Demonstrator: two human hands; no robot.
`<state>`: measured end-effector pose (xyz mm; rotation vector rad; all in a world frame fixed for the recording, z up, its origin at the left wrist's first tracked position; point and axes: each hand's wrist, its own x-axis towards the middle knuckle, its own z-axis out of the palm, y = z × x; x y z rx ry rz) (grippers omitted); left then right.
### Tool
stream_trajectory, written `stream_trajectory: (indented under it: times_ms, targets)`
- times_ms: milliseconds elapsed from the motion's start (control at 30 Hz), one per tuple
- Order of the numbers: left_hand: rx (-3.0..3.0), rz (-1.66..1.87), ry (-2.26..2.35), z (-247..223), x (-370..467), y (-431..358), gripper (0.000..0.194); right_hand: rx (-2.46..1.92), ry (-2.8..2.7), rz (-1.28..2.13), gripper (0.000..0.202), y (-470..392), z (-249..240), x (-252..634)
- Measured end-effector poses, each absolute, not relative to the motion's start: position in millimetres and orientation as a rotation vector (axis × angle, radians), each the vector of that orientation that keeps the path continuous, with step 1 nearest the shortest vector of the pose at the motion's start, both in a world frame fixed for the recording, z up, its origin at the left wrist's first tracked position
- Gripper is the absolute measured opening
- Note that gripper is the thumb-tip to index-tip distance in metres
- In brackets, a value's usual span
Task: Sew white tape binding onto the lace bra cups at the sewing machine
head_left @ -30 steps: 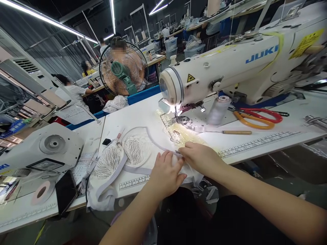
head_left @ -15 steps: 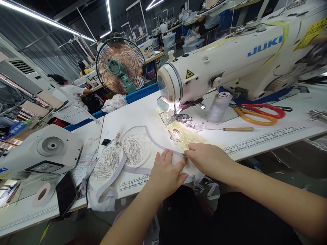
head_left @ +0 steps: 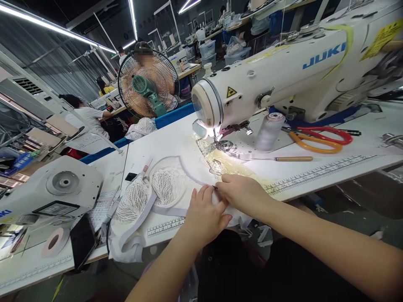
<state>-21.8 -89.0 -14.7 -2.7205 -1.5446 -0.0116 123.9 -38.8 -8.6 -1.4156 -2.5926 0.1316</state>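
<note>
A white bra with lace cups and pale grey edging lies across the table. At its right part my left hand presses and grips the edge of the fabric, fingers bent together. My right hand is closed right beside it, touching the same edge. A small dark tip shows at its fingers; the rest is hidden in the hand. Behind my hands, a yellowish transparent sheet lies below the needle area of the sewing machine.
A thread cone, orange-and-red-handled scissors and a wooden-handled tool lie to the right. Another sewing machine, a tape roll and a phone are at left. A fan stands behind the table.
My right hand has moved left along the fabric edge, closer to my left hand, and the dark tip has moved with it. My left hand has stayed nearly still.
</note>
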Motion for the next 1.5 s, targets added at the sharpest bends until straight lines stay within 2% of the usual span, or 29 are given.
stream_trajectory:
  times_ms: [433,967,1167,1333,1500]
  targets:
    - [-2.696,-0.044,-1.540,-20.4,-22.0,-88.2,0.048,-1.499,-2.646,0.097,0.019,-54.9,5.6,160.2]
    - [-2.675,-0.013,-1.535,-16.1,-21.1,-87.1,0.047,-1.408,-2.699,0.096,0.016,-54.6,-7.0,169.5]
    - [-2.644,-0.098,-1.519,-16.2,-15.7,-89.7,0.043,-1.564,-2.622,0.084,0.017,-61.2,4.9,187.5]
    - [-2.724,-0.241,-1.395,-21.0,2.0,-94.2,0.040,-1.536,-2.560,0.076,0.018,-62.2,-3.0,189.4]
    - [-2.661,-0.313,-1.443,-32.1,11.4,-98.4,0.052,-1.462,-2.551,0.114,0.020,-58.6,-12.2,183.4]
